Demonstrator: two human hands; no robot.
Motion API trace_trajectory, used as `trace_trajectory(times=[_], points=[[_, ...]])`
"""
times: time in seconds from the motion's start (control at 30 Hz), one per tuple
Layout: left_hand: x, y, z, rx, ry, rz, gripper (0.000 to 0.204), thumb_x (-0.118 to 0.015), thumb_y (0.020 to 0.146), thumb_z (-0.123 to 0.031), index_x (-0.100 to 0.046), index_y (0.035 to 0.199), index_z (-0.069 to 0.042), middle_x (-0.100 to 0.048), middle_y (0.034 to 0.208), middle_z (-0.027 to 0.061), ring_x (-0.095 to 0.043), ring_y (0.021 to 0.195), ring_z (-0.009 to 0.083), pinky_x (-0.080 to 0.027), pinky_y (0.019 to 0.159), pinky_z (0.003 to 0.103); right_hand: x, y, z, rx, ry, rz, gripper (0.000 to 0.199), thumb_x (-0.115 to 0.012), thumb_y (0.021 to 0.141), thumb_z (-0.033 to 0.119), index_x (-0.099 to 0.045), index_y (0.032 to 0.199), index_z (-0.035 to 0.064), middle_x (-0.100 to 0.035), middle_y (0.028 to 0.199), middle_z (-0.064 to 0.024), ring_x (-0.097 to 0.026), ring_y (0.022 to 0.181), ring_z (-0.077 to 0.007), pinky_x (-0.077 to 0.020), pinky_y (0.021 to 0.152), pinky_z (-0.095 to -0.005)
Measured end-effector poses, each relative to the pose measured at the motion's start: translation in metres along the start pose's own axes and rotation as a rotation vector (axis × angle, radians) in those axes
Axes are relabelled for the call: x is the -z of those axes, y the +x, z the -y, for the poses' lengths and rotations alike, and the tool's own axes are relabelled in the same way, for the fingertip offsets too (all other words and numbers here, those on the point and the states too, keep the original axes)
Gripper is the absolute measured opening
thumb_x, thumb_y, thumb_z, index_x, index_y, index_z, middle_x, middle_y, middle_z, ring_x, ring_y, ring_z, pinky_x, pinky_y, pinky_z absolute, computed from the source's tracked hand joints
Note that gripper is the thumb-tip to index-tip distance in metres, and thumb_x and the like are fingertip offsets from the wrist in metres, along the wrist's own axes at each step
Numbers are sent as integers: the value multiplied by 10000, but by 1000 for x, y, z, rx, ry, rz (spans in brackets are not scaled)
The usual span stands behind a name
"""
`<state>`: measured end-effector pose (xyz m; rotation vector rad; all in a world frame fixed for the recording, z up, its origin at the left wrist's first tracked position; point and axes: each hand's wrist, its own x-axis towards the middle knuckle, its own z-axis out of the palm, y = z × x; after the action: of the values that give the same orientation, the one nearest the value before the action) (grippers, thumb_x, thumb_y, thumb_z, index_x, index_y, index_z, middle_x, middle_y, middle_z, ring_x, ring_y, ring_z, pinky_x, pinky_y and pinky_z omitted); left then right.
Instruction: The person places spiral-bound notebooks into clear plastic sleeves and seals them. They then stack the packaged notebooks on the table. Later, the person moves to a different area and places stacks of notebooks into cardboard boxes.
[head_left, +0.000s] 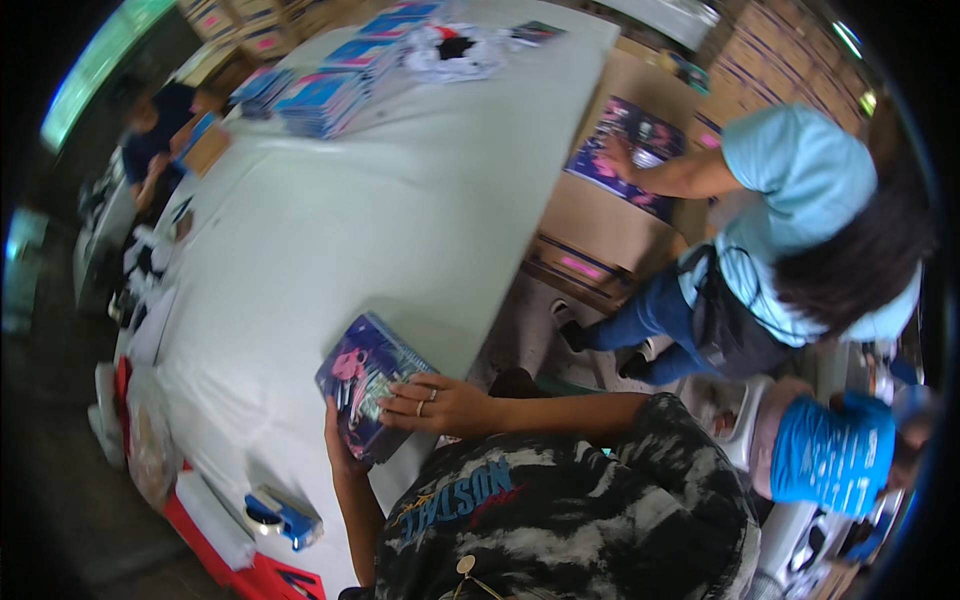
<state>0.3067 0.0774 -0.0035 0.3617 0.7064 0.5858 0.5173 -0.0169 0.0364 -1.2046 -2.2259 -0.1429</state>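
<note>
A stack of flat purple and pink printed packs [358,378] stands at the near edge of the white table [400,230]. My left hand [338,448] grips the stack's lower side from underneath. The fingers of my right hand [432,404], with rings on them, lie across the stack's top corner and press it. Both hands hold the stack against the table edge, just in front of my black and white patterned shirt.
A blue tape dispenser [285,515] lies near the table corner. Stacks of blue and pink packs [325,95] and crumpled white plastic [455,50] sit at the far end. A person in a light blue shirt [800,190] bends over a cardboard box [610,220]. Other people stand at right and far left.
</note>
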Motion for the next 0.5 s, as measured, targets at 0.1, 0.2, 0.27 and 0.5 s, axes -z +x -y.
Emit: trace_trajectory(times=[0.1,0.2,0.27,0.5], points=[[0,26,7,76,156,-102,448,-478,902,-279,-444,1242,11,-564,1175,151,-578,1020,271,-464,891,408,-48,-34,-13,-246,-79,44,433,-541,785,117,-526,1217,136,-510,1292,-19,-469,1189,-194,-376,930,-327],[-17,43,4,-53,190,-199,398,-525,877,-233,-489,1192,8,-600,1095,137,-608,938,247,-481,846,383,-29,-30,-40,-348,-40,28,569,-606,783,226,-429,1314,128,-402,1389,-51,-355,1287,-215,-344,941,-351],[-28,58,-2,-63,171,-142,427,-548,858,-177,-447,1223,20,-581,1111,138,-591,964,251,-474,853,382,-11,-35,-58,-458,-33,-10,644,-620,790,290,-368,1359,126,-353,1422,-63,-301,1320,-229,-325,959,-377],[-106,127,-12,-172,697,-90,480,-635,762,-140,-469,1172,45,-582,1041,133,-588,894,228,-467,804,342,12,-125,-114,-1175,60,-59,699,-585,827,372,-285,1400,108,-439,1335,-135,-391,1239,-312,-325,962,-421]])
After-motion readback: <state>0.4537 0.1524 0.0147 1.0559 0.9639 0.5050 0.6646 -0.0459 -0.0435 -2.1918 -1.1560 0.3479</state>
